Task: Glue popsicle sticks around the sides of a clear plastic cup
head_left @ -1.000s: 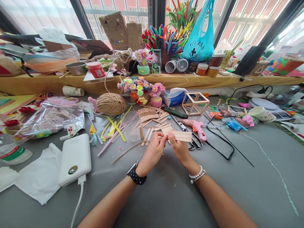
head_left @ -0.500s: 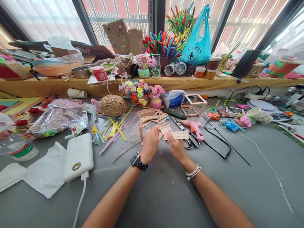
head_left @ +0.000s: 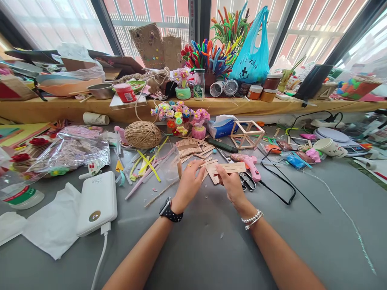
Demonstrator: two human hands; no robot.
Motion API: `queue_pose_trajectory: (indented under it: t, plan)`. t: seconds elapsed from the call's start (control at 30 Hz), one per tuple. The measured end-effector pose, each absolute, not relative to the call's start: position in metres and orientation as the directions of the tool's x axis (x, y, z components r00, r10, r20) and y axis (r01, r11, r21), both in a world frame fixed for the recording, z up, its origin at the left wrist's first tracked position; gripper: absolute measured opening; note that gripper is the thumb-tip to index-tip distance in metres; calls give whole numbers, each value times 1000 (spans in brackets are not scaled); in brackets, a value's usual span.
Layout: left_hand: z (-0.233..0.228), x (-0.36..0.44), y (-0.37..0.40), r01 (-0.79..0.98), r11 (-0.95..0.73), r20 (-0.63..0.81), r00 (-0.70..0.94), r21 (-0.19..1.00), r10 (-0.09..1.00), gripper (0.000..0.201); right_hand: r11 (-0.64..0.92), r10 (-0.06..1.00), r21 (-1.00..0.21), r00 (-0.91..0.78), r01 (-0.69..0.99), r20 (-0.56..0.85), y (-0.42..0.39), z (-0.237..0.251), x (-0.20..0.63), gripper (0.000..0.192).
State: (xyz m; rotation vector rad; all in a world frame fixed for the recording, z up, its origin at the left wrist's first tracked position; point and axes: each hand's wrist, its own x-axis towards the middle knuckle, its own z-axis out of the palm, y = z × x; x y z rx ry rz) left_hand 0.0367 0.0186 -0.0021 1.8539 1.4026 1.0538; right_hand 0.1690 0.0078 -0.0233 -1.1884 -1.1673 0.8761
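Note:
My right hand [head_left: 232, 185] grips a flat panel of joined wooden craft sticks [head_left: 231, 168] by its left end, holding it level just above the grey table. My left hand [head_left: 191, 178], with a black watch on the wrist, hovers beside it with fingers apart. Its fingertips rest by the loose sticks [head_left: 208, 162] next to the panel's left edge. A bigger pile of craft sticks [head_left: 190, 147] lies just beyond both hands.
A pink glue gun [head_left: 249, 162] and scissors [head_left: 247, 181] lie right of the panel, with a black cable [head_left: 281, 183] trailing right. A clear cup [head_left: 167, 161], twine ball [head_left: 142, 134], wooden cube frame [head_left: 247, 133] and white power bank [head_left: 97, 203] surround the hands.
Both hands moved slightly away from me. My left hand let go of the panel's left end and opened over the loose sticks, while my right hand kept the panel.

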Motion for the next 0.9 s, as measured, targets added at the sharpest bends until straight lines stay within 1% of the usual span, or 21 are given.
queue_pose_trajectory:
  t: [0.07, 0.1, 0.2, 0.23, 0.33, 0.4, 0.47, 0.53, 0.67, 0.73, 0.83, 0.9]
  plan:
    - [7, 34, 17, 413, -300, 246, 180, 860, 952, 27, 178, 974, -983, 130, 48, 183, 6, -18, 169, 32]
    - [12, 33, 16, 376, -285, 224, 197, 882, 954, 27, 169, 982, -985, 81, 47, 172, 5, -16, 169, 30]
    - [24, 27, 15, 368, -203, 103, 272, 907, 957, 25, 171, 985, -981, -27, 89, 169, 2, -10, 169, 28]
    - [27, 25, 14, 363, -169, 54, 306, 916, 950, 25, 178, 984, -979, -44, 102, 174, 1, -9, 169, 28]
    - [33, 20, 13, 270, 2, -107, 374, 963, 921, 27, 172, 983, -980, -73, 94, 166, 1, -9, 169, 29]
    - [32, 18, 14, 207, 99, -175, 392, 973, 903, 26, 141, 986, -988, -102, 59, 135, 2, -11, 169, 32]
    - [29, 15, 15, 155, 157, -206, 393, 975, 896, 25, 103, 987, -994, -131, 27, 98, 3, -12, 169, 38]
    - [26, 13, 18, 125, 193, -227, 388, 973, 893, 26, 76, 993, -997, -95, 3, 75, 4, -11, 171, 40]
    - [23, 11, 21, 118, 230, -258, 383, 966, 887, 28, 131, 979, -988, 164, -76, 117, 8, -9, 178, 32]
    - [23, 11, 21, 99, 240, -259, 366, 966, 894, 29, 162, 960, -983, 245, -91, 135, 10, -7, 182, 28]
    - [21, 14, 18, 4, 231, -220, 325, 973, 920, 30, 149, 953, -980, 282, -132, 107, 10, -6, 184, 27]
    - [17, 18, 16, -79, 207, -175, 297, 975, 939, 33, 108, 959, -974, 279, -198, 49, 9, -4, 183, 27]
